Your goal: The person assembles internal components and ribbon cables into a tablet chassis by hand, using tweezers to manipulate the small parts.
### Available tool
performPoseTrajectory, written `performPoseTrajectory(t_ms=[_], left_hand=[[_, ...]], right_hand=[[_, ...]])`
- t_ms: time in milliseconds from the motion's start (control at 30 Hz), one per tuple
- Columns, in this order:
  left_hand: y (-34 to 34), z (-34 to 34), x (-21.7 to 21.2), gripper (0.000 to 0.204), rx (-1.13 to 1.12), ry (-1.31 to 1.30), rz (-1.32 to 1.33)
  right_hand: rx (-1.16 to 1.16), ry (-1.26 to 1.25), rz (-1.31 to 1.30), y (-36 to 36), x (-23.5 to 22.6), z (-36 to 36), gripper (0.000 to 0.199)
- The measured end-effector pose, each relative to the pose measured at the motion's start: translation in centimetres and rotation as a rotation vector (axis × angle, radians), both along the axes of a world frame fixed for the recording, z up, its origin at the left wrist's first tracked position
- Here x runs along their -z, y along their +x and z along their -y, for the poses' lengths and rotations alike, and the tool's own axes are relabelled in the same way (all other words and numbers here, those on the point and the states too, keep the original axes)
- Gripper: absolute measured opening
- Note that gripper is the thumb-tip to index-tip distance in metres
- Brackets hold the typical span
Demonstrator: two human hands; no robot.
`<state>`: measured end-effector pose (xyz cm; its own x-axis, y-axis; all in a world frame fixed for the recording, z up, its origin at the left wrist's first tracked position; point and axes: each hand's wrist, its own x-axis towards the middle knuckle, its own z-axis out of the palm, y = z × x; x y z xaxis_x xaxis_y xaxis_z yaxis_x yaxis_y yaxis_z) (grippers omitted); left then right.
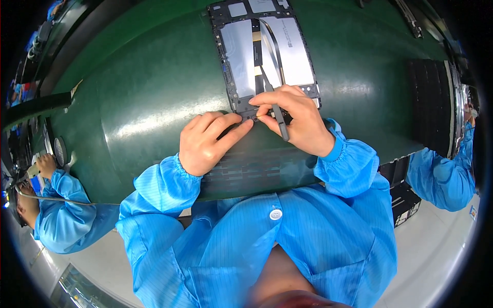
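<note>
An opened tablet body [298, 51], with a black frame and silver inner panels, lies on the green mat in front of me. A black ribbon cable with tan patches [257, 46] runs lengthwise over its middle, beside a thin dark curved strip [278, 43]. My left hand [208, 141] grips the tablet's near edge at its left corner, fingers bent and thumb tip against the frame. In my right hand [303, 118] is a pair of dark grey tweezers [281, 122], tips pointing away over the panel. My right thumb and index fingertips meet the near edge; anything small between them is hidden.
The green mat [154, 92] covers the table. A black ridged block or stack [429, 102] stands at the right edge, and a dark bar [38, 110] juts in at left. Co-workers in blue sleeves sit at left [67, 205] and right [444, 174].
</note>
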<state>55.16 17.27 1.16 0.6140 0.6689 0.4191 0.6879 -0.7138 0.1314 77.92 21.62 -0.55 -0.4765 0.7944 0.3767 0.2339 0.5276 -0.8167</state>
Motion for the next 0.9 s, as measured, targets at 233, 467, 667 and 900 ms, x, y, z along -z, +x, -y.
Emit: performPoseTrajectory(t_ms=[233, 467, 667, 900], left_hand=[[0.1, 0.3, -0.4, 0.047, 0.014, 0.055, -0.095], [0.3, 0.5, -0.4, 0.049, -0.040, -0.013, -0.080], [0.3, 0.1, -0.2, 0.045, -0.055, -0.095, -0.023], [-0.1, -0.1, 0.0, 0.044, -0.061, -0.124, 0.011]], right_hand=[[-0.001, 0.029, 0.026, -0.1, 0.0, 0.2, 0.040], [-0.019, -0.368, -0.253, 1.9, -1.4, 1.0, 0.026], [0.006, -0.529, -0.212, 2.3, -0.2, 2.7, 0.027], [-0.028, -0.425, -0.166, 1.4, 0.3, 2.5, 0.026]])
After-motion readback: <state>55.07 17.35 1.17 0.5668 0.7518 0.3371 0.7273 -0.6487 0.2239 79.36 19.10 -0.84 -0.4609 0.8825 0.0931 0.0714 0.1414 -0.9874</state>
